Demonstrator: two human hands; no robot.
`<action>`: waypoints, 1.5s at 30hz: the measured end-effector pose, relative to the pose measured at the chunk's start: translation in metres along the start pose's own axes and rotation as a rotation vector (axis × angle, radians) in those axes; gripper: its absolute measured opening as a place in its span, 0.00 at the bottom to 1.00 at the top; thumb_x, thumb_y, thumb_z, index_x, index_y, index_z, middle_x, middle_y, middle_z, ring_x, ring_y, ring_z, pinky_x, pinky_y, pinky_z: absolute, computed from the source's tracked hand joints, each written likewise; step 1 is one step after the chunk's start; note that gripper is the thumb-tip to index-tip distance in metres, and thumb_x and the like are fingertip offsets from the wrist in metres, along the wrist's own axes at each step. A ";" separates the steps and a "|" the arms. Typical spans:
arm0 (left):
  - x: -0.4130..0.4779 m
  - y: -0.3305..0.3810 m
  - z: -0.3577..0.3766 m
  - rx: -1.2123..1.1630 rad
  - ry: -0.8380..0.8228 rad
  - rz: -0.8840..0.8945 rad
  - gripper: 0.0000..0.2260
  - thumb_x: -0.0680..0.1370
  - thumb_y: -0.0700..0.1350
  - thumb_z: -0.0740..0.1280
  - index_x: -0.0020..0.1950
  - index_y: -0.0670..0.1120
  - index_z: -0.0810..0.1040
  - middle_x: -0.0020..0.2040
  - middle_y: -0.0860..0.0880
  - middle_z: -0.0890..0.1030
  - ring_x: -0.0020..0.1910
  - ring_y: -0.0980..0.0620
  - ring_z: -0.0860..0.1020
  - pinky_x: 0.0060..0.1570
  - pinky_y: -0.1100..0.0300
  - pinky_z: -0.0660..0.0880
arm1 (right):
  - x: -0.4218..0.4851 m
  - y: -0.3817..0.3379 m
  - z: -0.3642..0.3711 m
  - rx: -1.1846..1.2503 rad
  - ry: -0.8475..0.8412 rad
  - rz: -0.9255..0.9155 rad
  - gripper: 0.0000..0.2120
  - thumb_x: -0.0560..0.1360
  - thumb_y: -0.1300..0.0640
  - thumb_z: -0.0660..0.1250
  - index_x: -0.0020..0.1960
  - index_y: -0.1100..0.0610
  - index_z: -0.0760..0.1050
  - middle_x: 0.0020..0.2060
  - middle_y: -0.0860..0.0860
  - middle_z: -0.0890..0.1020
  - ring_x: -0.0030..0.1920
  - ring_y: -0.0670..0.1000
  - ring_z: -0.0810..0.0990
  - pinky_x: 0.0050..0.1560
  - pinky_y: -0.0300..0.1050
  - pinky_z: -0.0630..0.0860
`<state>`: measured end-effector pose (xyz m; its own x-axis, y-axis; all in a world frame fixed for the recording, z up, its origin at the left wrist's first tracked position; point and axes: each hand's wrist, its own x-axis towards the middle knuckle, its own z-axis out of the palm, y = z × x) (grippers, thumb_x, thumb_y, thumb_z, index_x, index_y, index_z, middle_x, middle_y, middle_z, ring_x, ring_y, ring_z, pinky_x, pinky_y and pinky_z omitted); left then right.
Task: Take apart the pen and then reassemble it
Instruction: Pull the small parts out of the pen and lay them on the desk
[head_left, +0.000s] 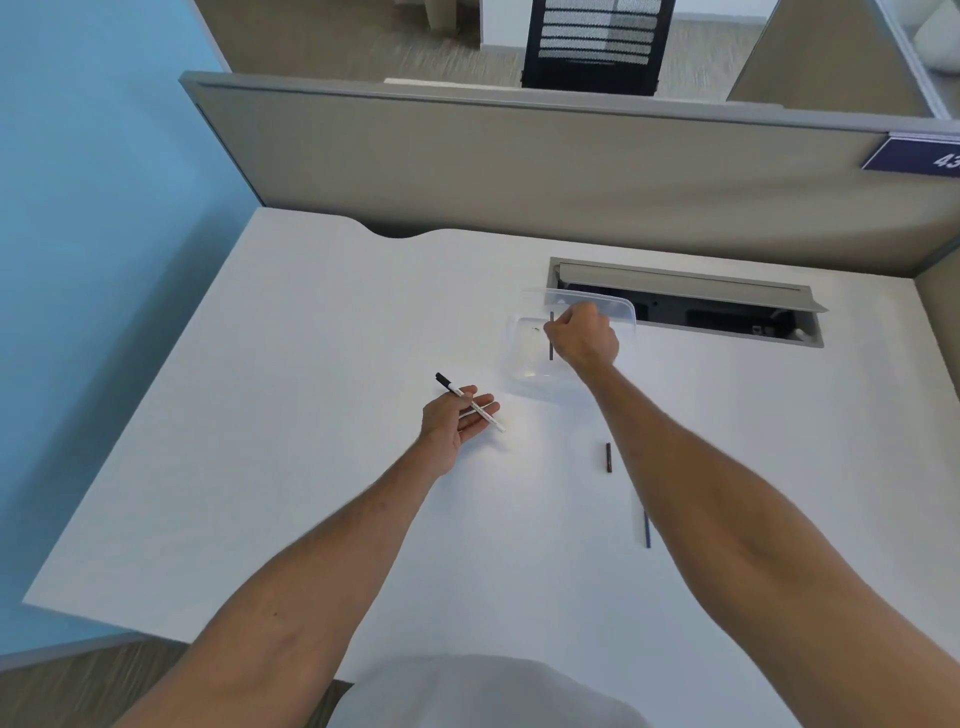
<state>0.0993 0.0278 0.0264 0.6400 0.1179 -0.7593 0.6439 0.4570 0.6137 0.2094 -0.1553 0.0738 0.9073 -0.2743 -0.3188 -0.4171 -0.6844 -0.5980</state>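
Note:
A white pen barrel with a black tip (470, 402) lies across the fingers of my left hand (457, 421), which rests palm up on the white desk (260, 415) with the fingers loosely curled under it. My right hand (584, 338) is closed above a clear plastic container (527, 358), pinching a thin dark rod (551, 338) that points straight down. A short dark pen piece (608, 458) lies on the desk beside my right forearm. Nearer me, a thin blue-grey refill (647, 529) is partly hidden by that forearm.
The container's clear lid (597, 306) leans behind my right hand, at the edge of an open cable slot (685, 301) in the desk. A grey partition (519, 171) closes off the desk's far side. A blue wall is on the left.

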 end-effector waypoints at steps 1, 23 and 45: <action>0.002 0.002 -0.001 0.001 0.000 -0.004 0.09 0.88 0.35 0.59 0.66 0.38 0.75 0.74 0.30 0.80 0.75 0.31 0.80 0.77 0.43 0.76 | 0.005 0.000 0.003 -0.013 -0.010 0.008 0.08 0.78 0.59 0.69 0.54 0.60 0.83 0.55 0.56 0.89 0.58 0.63 0.87 0.54 0.49 0.79; 0.001 -0.006 0.012 0.006 -0.021 -0.002 0.09 0.88 0.35 0.59 0.66 0.38 0.76 0.74 0.31 0.80 0.74 0.31 0.80 0.79 0.41 0.75 | -0.017 0.020 -0.011 0.056 0.208 -0.109 0.09 0.80 0.60 0.62 0.51 0.57 0.82 0.44 0.53 0.88 0.47 0.62 0.85 0.49 0.53 0.84; -0.072 -0.072 0.060 0.044 -0.056 -0.008 0.19 0.87 0.32 0.59 0.79 0.35 0.72 0.72 0.35 0.83 0.72 0.33 0.82 0.75 0.41 0.78 | -0.165 0.209 -0.040 -0.007 0.122 0.213 0.08 0.80 0.59 0.65 0.56 0.58 0.81 0.54 0.52 0.88 0.52 0.59 0.85 0.59 0.53 0.83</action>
<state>0.0324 -0.0658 0.0497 0.6563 0.0646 -0.7518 0.6660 0.4187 0.6174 -0.0256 -0.2794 0.0309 0.7990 -0.4921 -0.3454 -0.5994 -0.6068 -0.5220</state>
